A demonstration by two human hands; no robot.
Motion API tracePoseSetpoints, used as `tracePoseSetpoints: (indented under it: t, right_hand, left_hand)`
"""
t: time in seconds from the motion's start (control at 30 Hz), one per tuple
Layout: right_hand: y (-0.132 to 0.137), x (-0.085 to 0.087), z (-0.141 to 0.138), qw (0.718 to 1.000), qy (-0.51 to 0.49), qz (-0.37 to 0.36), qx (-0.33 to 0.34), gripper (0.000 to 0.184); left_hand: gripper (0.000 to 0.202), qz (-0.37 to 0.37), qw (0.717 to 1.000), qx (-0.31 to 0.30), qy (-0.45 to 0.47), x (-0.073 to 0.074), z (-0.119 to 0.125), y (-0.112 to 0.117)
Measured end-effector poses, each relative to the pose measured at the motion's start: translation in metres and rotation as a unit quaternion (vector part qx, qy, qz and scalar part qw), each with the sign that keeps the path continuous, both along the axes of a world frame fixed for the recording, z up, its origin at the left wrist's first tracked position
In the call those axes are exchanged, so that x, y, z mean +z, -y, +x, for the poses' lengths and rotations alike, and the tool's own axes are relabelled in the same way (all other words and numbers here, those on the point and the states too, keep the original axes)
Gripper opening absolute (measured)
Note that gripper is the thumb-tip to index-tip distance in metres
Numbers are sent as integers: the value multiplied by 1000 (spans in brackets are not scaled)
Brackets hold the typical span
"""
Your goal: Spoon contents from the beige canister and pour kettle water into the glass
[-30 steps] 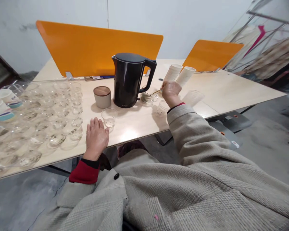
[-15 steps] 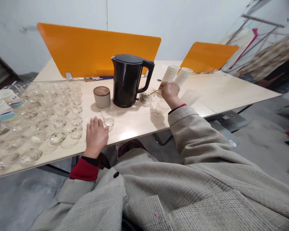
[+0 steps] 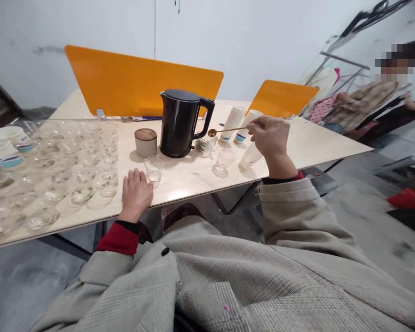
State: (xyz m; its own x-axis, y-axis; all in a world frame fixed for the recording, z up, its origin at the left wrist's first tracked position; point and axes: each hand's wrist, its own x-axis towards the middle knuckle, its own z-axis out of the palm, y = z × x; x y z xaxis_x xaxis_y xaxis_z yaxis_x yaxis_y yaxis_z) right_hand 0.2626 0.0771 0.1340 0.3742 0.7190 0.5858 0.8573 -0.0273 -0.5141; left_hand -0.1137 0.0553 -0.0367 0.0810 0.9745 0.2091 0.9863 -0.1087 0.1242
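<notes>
Gold spoon (image 3: 228,130) in right hand (image 3: 271,138)

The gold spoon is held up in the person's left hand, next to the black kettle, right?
No. The head view shows the gold spoon in the right hand, held up next to the black kettle. The left hand rests flat on the table edge, holding nothing.
</notes>
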Motion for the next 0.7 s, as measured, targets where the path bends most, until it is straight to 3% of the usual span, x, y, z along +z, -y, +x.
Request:
tracePoseSetpoints:
  t: [0.17,0.3,0.5,0.7]
  right_hand:
    - [19,-5,-62,988,-41,42,140,15]
    - [15,-20,-118,973,24,35,226,18]
    - [6,-39,-174,950,202,-65,227,26]
    - [3,-40,-191,920,286,-152,222,30]
  left_hand:
    - [67,-15,1000,6,3,4,3,5]
    - [67,-31,999,10,4,5,4,5]
    - [67,-33,999,7,4,5,3,6]
    - [67,-33,999,1,11,7,4,8]
